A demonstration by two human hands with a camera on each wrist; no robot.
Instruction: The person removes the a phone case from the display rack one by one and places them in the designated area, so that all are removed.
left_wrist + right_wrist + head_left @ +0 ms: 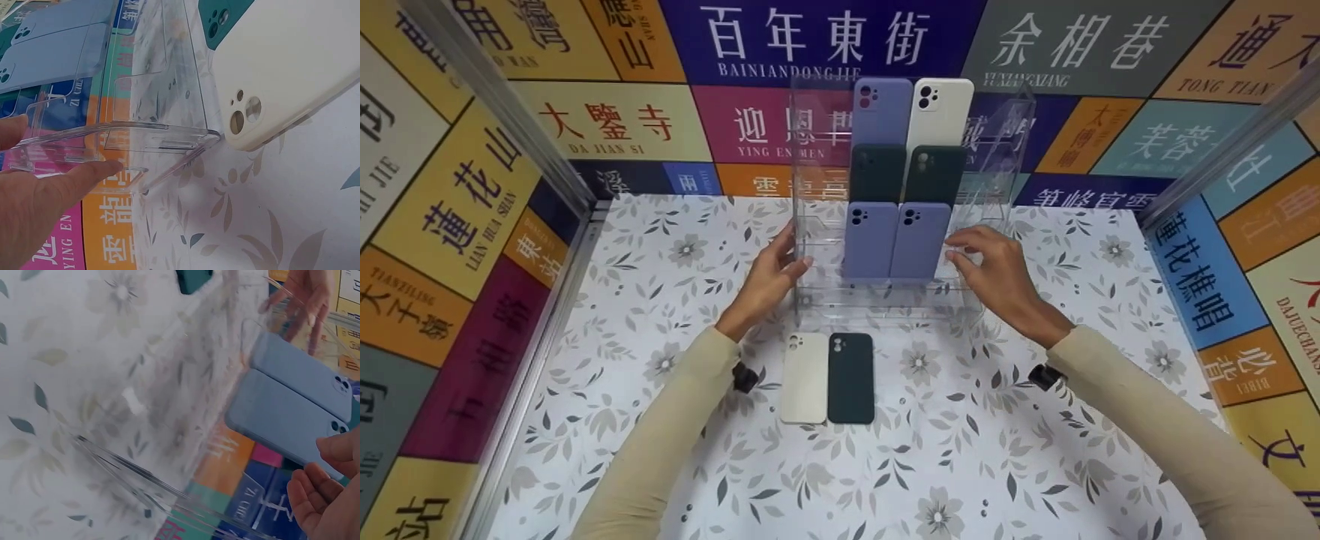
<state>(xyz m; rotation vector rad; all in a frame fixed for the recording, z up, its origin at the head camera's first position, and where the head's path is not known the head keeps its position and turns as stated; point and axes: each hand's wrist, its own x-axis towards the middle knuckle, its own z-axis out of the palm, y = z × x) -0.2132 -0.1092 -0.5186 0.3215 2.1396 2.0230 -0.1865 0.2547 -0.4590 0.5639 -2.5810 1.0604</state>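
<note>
A clear tiered display stand (pixel 1011 142) holds phone cases in three rows of two. Two purple phone cases (pixel 871 240) fill the bottom row, dark green cases (pixel 877 174) the middle, and a purple case (pixel 881 112) and a white case (pixel 943 112) the top. My left hand (pixel 765 279) grips the stand's left side panel, thumb and index finger on either side in the left wrist view. At the right edge of the bottom right purple case (pixel 281 422), my right hand (pixel 997 274) has its thumb and loosely bent fingers apart; contact is unclear.
A cream phone case (pixel 804 379) and a dark green phone case (pixel 851 379) lie side by side on the floral tabletop (pixel 960 465), in front of the stand. Panels printed with coloured signs (pixel 615 120) enclose the back and sides.
</note>
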